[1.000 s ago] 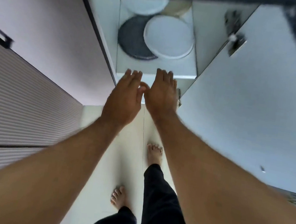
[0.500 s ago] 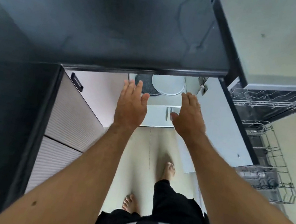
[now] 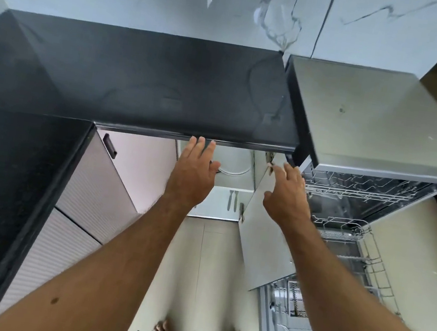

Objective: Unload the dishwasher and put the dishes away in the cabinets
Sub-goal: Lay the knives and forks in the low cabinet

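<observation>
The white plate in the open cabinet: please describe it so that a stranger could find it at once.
Start at the black countertop. Just under its front edge, between the left hand and the right hand, an open cabinet shows a shelf. The white plate lies flat there, round and pale, half hidden by the countertop; the fork and knife below it are thin and dark.

A white plate (image 3: 233,164) lies on the open cabinet's shelf (image 3: 233,182).
</observation>
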`<state>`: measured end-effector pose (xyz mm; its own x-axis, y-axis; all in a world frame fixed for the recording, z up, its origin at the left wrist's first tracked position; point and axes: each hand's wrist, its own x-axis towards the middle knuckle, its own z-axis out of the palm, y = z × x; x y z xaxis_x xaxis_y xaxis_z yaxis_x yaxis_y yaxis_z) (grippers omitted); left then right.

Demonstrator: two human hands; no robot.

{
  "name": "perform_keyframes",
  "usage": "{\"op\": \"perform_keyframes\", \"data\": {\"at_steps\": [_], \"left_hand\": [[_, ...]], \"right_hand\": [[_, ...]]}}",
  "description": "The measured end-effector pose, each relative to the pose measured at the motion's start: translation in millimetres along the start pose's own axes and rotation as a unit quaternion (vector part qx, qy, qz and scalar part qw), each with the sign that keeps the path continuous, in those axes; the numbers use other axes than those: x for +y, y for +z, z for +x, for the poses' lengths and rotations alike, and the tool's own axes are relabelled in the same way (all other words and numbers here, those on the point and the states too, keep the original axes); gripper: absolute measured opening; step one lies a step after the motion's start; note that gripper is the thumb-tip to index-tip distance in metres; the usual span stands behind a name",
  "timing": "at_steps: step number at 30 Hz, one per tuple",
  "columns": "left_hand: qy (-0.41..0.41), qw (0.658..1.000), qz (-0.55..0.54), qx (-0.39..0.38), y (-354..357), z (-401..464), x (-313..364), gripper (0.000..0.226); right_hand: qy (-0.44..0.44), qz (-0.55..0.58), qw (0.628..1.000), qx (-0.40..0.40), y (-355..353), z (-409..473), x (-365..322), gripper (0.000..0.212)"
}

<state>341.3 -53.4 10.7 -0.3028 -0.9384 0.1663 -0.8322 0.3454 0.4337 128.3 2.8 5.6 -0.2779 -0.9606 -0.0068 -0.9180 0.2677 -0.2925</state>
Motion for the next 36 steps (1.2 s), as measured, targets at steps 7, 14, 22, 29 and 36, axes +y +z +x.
{"op": "perform_keyframes", "data": {"at_steps": [7, 14, 22, 29, 36], "left_hand": [[-0.036, 0.999, -0.012, -0.026, 46.7, -27.4, 65.8, 0.053], [-0.1, 0.994, -0.012, -0.045, 70.8, -62.5, 83.0, 0.054], [-0.163, 0.986, -0.009, -0.032, 96.7, -112.8, 83.2, 0.052], [-0.196, 0.98, 0.016, -0.026, 85.7, -121.9, 69.9, 0.052], [-0.223, 0.972, 0.063, -0.029, 55.5, -122.6, 28.1, 0.047]], "right_hand": [[-0.044, -0.062, 0.994, -0.083, 1.5, -33.3, 60.4, 0.071], [0.033, 0.065, 0.983, -0.167, 17.5, -34.2, 101.2, 0.078], [0.09, 0.144, 0.984, -0.055, 31.5, -32.1, 84.2, 0.055], [0.054, 0.144, 0.985, -0.082, 31.0, -33.3, 53.0, 0.037], [0.0, 0.126, 0.973, -0.193, 54.7, -25.8, -10.5, 0.051]]}}
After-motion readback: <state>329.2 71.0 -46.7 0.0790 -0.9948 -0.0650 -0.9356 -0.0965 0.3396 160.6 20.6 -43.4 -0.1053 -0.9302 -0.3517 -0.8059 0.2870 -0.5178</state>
